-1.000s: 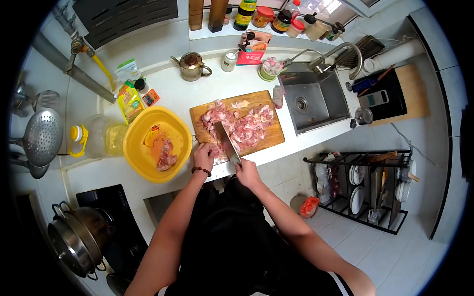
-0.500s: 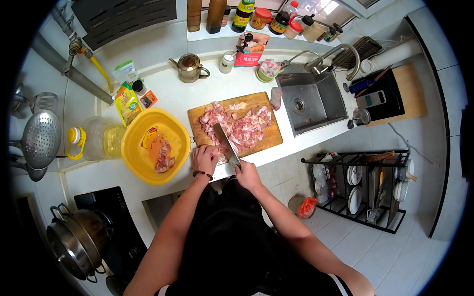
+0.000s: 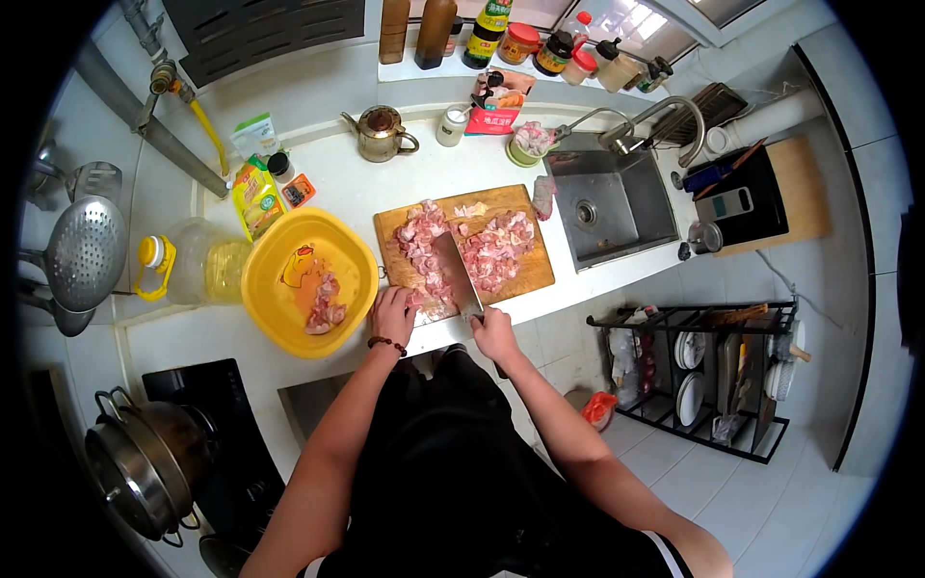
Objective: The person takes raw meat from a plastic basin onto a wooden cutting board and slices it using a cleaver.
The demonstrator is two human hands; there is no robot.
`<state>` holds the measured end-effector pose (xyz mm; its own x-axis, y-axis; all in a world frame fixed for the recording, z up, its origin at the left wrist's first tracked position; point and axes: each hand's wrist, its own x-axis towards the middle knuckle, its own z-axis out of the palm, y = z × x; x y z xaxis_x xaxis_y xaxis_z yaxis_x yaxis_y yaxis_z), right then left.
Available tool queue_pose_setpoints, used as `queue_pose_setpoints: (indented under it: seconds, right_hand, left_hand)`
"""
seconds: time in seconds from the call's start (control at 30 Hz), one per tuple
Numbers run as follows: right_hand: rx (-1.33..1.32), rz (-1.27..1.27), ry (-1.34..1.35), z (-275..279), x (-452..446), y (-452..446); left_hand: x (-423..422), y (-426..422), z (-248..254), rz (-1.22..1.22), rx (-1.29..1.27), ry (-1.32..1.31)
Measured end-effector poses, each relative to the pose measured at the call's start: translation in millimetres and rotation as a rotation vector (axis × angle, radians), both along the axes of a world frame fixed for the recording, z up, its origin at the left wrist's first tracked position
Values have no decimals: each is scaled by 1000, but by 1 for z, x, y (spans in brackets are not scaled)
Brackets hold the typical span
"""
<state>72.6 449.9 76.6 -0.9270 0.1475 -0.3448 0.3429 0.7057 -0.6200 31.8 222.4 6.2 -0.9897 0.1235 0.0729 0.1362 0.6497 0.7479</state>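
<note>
My right hand (image 3: 494, 334) grips the handle of a cleaver (image 3: 456, 273). Its broad blade lies over the wooden cutting board (image 3: 539, 274), between two heaps of chopped raw meat (image 3: 501, 249). At the board's near left corner, my left hand (image 3: 392, 316), with a beaded bracelet at the wrist, has its fingers curled on a piece of raw meat (image 3: 413, 300). Left of the board stands a yellow basin (image 3: 360, 246) with some meat pieces (image 3: 326, 306) and reddish liquid in it.
A metal sink (image 3: 617, 207) is set in the counter right of the board. Behind the board stand a teapot (image 3: 382, 134), a white-lidded jar (image 3: 452, 126) and a red packet (image 3: 495, 111). An oil jug (image 3: 214, 265) is beyond the basin. A dish rack (image 3: 694, 376) stands at right.
The cleaver has shifted right, away from my left hand, and its blade now shows more of its flat side. My left hand stays on the meat at the board's corner.
</note>
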Motion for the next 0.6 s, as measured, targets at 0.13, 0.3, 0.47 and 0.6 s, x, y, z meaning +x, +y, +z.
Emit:
queue_pose_setpoints:
  seconds: [0.13,0.3,0.47,0.6]
  right_hand:
    - [83,-7,26,7,-3,9]
    - [53,-52,35,19,-1,0]
    - [-57,-11,10,22,7,-24]
    - [-100,-32,-14,4,16,-30]
  left_hand:
    - [-4,-1,-1,-36,-5,37]
    - [-8,-4,-3,-108,-66,56]
    - [-12,-4,-12,-133,-23,26]
    - [-12,-6,-16,-146,102,35]
